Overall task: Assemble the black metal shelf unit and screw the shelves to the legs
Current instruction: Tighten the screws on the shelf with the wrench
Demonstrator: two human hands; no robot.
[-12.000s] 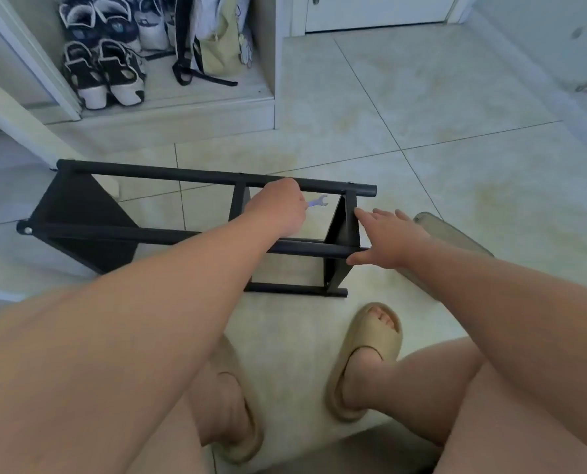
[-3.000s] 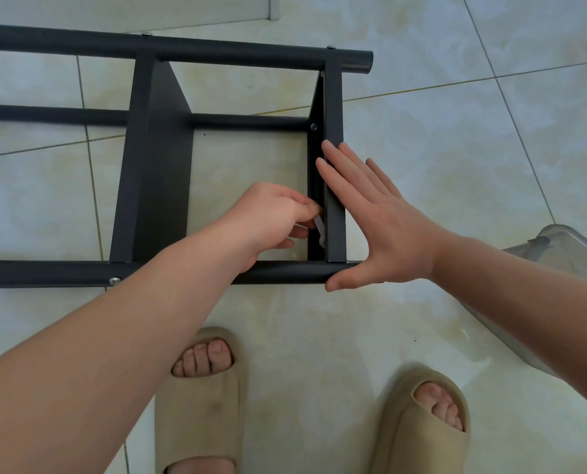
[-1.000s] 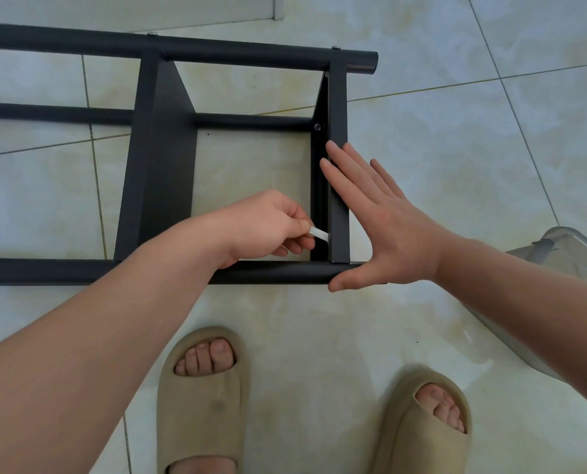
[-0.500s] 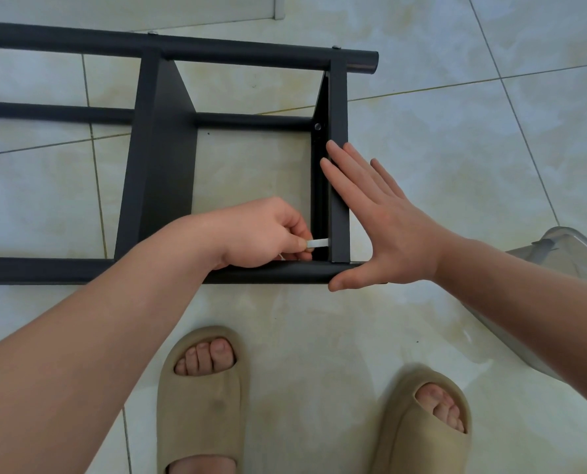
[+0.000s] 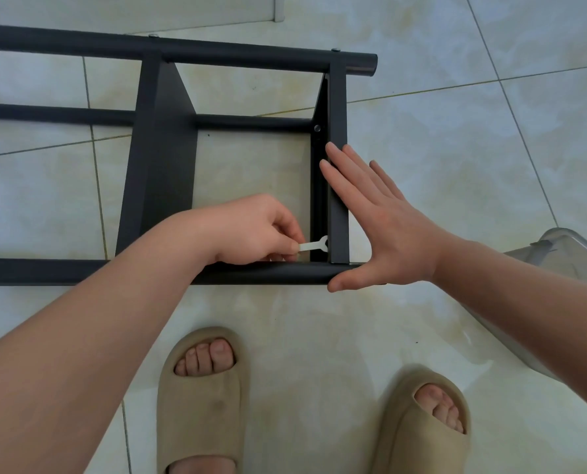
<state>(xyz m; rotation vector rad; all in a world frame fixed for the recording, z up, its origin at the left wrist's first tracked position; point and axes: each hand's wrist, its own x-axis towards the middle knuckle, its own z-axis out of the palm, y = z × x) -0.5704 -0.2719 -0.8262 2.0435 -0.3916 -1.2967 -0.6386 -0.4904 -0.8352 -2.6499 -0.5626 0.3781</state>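
1. Shelf unit [image 5: 162, 159]: a black metal frame lying on its side on the tiled floor [image 5: 456, 131], which turns its corner fixings to where a tool can reach them.
2. End shelf [image 5: 338, 186]: the reference panel, at the frame's right end. It spans from the near leg [image 5: 80, 272] to the far leg [image 5: 234, 56].
3. Left hand [image 5: 251, 230]: just left of the end shelf, fingers curled, thumb and forefinger pinching the handle of a small flat spanner [image 5: 314, 247].
4. Spanner head: it meets the end shelf's inner face at the near corner, presumably on a fixing, which is hidden.
5. Right hand [image 5: 388, 234]: on the end shelf's outer side, flat and fully open, holding nothing. The fingers lie along the panel and the thumb rests at the near leg's end. This is judged to be a brace against the turning force.
6. Screw head [image 5: 317, 128]: farther up the end shelf's inner face, where another leg joins, and apparently seated.
7. Clear container [image 5: 566, 248]: well to the right of the end shelf.
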